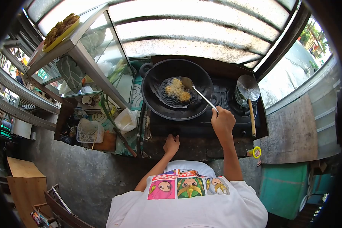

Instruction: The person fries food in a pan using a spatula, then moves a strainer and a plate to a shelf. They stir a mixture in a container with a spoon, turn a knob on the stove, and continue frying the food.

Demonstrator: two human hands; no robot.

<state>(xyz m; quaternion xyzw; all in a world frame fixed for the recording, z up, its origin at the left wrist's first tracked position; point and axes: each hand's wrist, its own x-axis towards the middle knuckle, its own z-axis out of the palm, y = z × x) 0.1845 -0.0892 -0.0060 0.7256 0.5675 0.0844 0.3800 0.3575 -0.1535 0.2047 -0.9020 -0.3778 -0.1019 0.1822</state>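
My right hand (pixel 223 122) is closed around the handle of a metal spatula (pixel 204 98). The spatula's blade dips into a large black wok (pixel 204 78), touching or right beside golden fritters (pixel 176 90) that fry in bubbling oil. My left hand (pixel 171 145) is at the front panel of the black gas stove (pixel 161 127), below the wok. Its fingers are pinched together at what looks like a stove knob, mostly hidden by the fingertips.
A skimmer (pixel 248 88) with a wooden handle rests over the right burner. A yellow-lidded container (pixel 255 152) stands at the counter's right end. On the left are a glass display case (pixel 112 57), a plate of fried food (pixel 61 32), a plastic basket (pixel 90 131) and a white plastic bag (pixel 126 121).
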